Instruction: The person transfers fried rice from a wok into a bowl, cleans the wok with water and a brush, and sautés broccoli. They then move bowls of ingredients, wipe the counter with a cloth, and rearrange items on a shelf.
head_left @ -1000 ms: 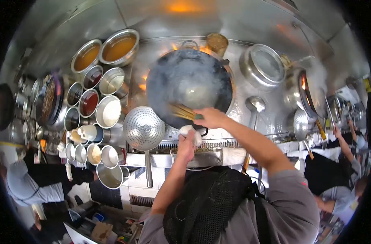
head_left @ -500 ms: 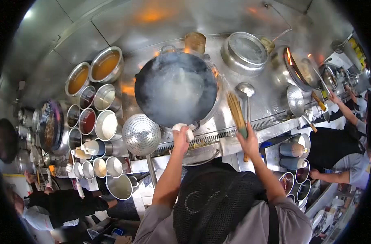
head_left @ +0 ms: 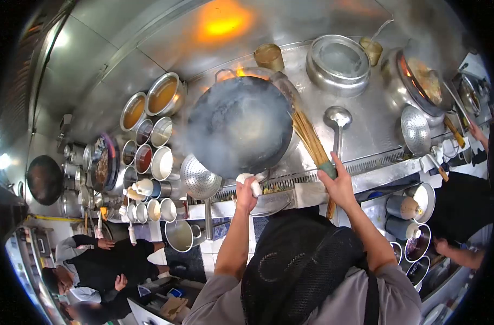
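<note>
A large black wok [head_left: 203, 127] sits over a burner with steam rising from it. At its near edge my left hand [head_left: 246, 197] is closed on a folded white cloth [head_left: 248, 181], right by the wok's near handle, which is mostly hidden. My right hand [head_left: 339, 184] is closed round the green-banded grip of a bamboo wok brush [head_left: 310, 136]. The brush's splayed tips reach the wok's right rim. Just right of the brush, a steel ladle [head_left: 338, 115] lies on the stove top with its handle toward me.
Left of the wok lie a perforated strainer [head_left: 201, 176] and several seasoning pots [head_left: 162, 162]. A lidded steel pot [head_left: 339, 81] stands behind the ladle. Flames show at a second wok [head_left: 420, 86] on the right, where a co-worker [head_left: 466, 208] stands. Another person [head_left: 114, 265] is at lower left.
The view has shifted, so most things sit farther right. The brush has swung toward the wok's right rim, and my right hand has closed on its grip. Flame glow on the back wall is brighter.
</note>
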{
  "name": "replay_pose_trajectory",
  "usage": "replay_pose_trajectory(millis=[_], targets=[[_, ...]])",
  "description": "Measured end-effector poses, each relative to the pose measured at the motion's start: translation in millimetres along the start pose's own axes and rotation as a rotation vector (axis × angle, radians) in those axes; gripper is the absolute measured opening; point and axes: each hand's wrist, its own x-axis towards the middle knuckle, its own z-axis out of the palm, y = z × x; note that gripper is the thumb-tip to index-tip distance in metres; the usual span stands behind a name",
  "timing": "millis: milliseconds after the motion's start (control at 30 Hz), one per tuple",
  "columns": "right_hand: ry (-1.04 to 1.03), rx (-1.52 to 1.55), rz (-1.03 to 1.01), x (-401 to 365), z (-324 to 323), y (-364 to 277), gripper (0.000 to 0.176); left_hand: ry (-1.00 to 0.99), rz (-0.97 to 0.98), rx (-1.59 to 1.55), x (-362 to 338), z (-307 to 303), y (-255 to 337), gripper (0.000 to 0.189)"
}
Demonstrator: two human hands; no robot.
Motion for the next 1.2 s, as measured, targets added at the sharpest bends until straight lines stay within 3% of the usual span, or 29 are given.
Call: replay_pose_trajectory(millis=[133, 167, 300, 333, 400, 433, 467, 533, 567, 700, 867, 933, 1000, 1067, 1100, 1167, 1200], targets=[[-0.162, 0.145, -0.016, 16.2, 5.3, -12.9, 0.069, 0.026, 0.066, 0.094, -6.7, 4.5, -10.9, 0.010], [-0.156, 0.263, -0.153, 28.2, 20.6, 3.9, 0.069, 0.038, 0.085, 0.172, -3.1, -0.3, -16.9, 0.013], [-0.441, 0.381, 0.107, 61.8, 49.1, -29.9, 0.072, 0.089, 0.246, 0.324, -21.5, 29.1, -23.7, 0.020], [-0.468, 0.417, 0.088, 72.1, 56.3, -40.3, 0.071, 0.076, 0.234, 0.332, -23.2, 34.7, -27.1, 0.020], [-0.529, 0.588, 0.158, 94.6, 81.9, -54.8, 0.071, 0.194, 0.440, 0.545, -26.7, 47.1, -33.3, 0.028], [-0.597, 0.608, 0.232, 102.5, 82.7, -66.0, 0.071, 0.222, 0.485, 0.573, -25.7, 48.2, -39.2, 0.042], [-0.590, 0.608, 0.240, 107.0, 83.8, -73.2, 0.071, 0.218, 0.475, 0.574, -29.7, 54.0, -40.5, 0.042], [-0.613, 0.704, 0.239, 116.0, 85.8, -81.0, 0.071, 0.321, 0.650, 0.950, -44.9, 76.0, -31.5, 0.057], [-0.640, 0.756, 0.236, 121.3, 83.2, -80.0, 0.073, 0.269, 0.638, 0.873, -53.2, 86.8, -26.6, 0.064], [-0.710, 0.902, 0.224, 118.0, 29.8, -84.9, 0.072, 0.244, 0.678, 1.070, -56.0, 88.3, -23.4, 0.065], [-0.681, 1.039, 0.238, 110.0, -10.3, -81.6, 0.068, 0.131, 0.904, 1.373, -38.7, 72.3, -22.3, 0.076], [-0.651, 1.025, 0.252, 96.5, -5.6, -81.4, 0.067, 0.129, 0.860, 1.340, -37.1, 73.8, -17.9, 0.076], [-0.543, 0.555, -0.010, 70.7, 18.8, -74.1, 0.070, 0.126, 0.793, 1.283, -34.1, 77.3, -9.0, 0.076], [-0.286, 0.229, -0.784, 59.2, 70.1, -8.0, 0.075, 0.067, 0.873, 1.241, -26.1, 74.8, 1.8, 0.066], [-0.280, 0.222, -0.785, 51.6, 67.4, 0.8, 0.075, 0.063, 0.864, 1.192, -22.2, 70.4, 7.2, 0.063], [-0.469, -0.637, -0.533, 44.1, 44.9, 23.8, 0.074, 0.059, 0.844, 1.088, -15.1, 61.8, 15.7, 0.058], [-0.446, -0.791, -0.451, 61.7, 41.5, 35.6, 0.070, 0.054, 0.843, 1.075, -12.1, 59.0, 18.0, 0.058]])
